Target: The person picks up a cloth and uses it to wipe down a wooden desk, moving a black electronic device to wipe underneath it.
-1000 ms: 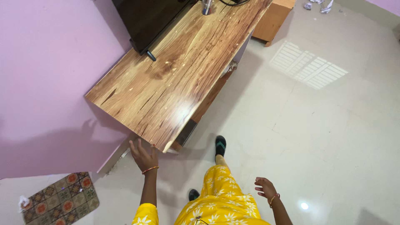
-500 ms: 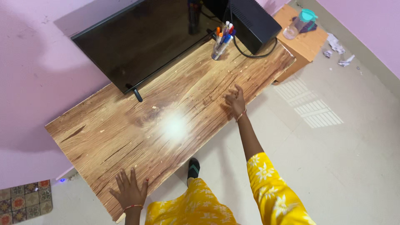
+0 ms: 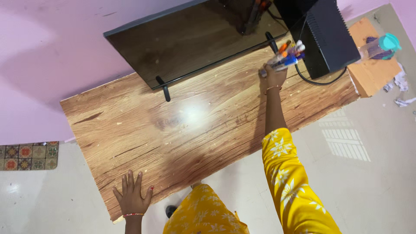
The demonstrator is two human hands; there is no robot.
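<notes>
Our right hand [image 3: 274, 77] grips the clear glass pen holder full of coloured pens [image 3: 284, 58] at the far edge of the glossy wooden bench [image 3: 130, 125], beside the black box [image 3: 329, 37]. Our left hand [image 3: 132, 197] lies open and flat on the near corner. Tilted further, the holder could spill pens.

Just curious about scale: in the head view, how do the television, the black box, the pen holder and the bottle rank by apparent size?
1. Television
2. Black box
3. Pen holder and bottle look alike, so they are unranked.
</notes>
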